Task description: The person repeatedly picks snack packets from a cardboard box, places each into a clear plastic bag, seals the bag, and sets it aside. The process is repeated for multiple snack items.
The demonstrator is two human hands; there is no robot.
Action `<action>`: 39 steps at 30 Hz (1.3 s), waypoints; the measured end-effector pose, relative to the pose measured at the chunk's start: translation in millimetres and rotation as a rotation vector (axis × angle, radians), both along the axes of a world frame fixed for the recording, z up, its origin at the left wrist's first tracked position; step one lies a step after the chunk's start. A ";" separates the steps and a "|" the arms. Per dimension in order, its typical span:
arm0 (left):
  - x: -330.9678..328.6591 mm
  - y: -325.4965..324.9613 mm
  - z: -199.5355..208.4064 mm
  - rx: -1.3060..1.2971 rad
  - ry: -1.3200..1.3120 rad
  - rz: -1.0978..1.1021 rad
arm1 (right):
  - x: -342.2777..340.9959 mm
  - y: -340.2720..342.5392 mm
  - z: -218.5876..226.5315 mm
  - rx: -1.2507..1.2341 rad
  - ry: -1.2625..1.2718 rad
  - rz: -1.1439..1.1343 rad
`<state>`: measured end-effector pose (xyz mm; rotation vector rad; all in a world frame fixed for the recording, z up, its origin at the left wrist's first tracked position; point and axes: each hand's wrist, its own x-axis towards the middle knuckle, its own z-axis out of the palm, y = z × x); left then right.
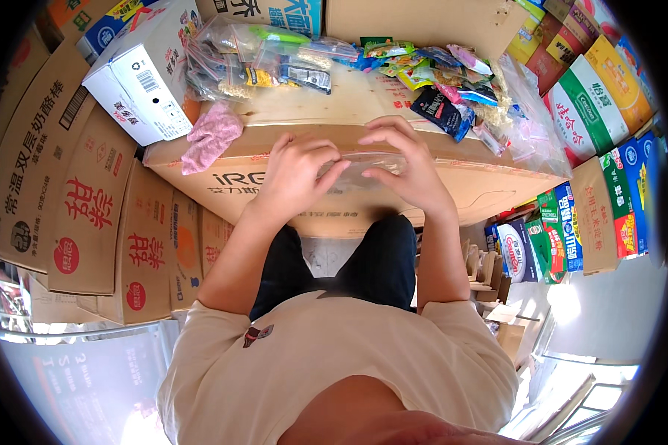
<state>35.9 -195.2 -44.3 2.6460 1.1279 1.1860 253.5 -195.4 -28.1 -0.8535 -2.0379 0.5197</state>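
A clear zip-seal plastic bag (355,169) hangs in front of me at the near edge of a large cardboard box (315,100). My left hand (300,172) pinches the bag's top edge between thumb and fingertips. At the bag's other side, my right hand (410,165) curves with thumb and fingers apart, the thumb close to the plastic. Whether that thumb touches it, I cannot tell. Beyond my hands, filled clear bags (234,55) with small packets lie at the back left. Loose colourful snack packets (453,78) are heaped at the back right.
A pink cloth (212,137) lies at the box top's left corner, beside a white carton (142,85). Brown cartons (89,193) stack up on the left. Colourful cartons (586,104) stand on the right, near a large clear plastic bag (534,130).
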 end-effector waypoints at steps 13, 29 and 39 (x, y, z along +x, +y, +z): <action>-5.1 -1.6 0.7 -0.069 0.007 0.014 | 8.7 -3.5 -0.3 -0.065 -0.312 -0.142; -4.2 -5.7 -3.7 0.031 0.105 0.070 | -6.2 -3.9 -10.5 0.005 -0.356 -0.437; -24.1 -5.1 -12.6 0.009 -0.045 0.043 | 15.1 58.9 -16.0 0.050 0.080 -0.146</action>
